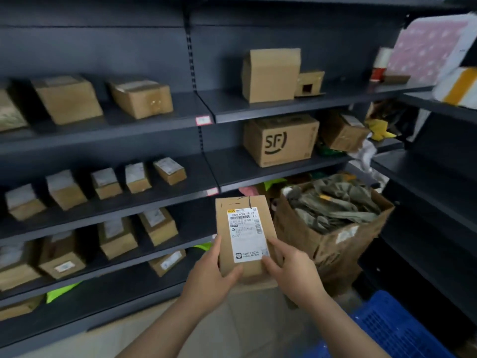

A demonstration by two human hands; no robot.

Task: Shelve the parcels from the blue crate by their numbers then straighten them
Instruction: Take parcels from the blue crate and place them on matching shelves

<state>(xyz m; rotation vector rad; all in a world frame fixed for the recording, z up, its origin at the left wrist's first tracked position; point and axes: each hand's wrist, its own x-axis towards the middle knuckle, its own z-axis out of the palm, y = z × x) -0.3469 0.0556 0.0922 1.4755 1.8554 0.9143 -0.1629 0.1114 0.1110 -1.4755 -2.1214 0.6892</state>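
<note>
The left hand (210, 276) and right hand (293, 271) gripped the brown cardboard parcel (246, 228), lower centre (label upward); its number needed matching before shelving.

I see the parcel (245, 236) before the shelving (77, 140); the SF box (280, 140) sits above it, the open carton (335, 244) just right of it, the crate (395, 329) lower right.

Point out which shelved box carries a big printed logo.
The SF box in the right bay, on the shelf under the tall upright box: black SF mark on its front. Others show plain cardboard or white labels.
</note>
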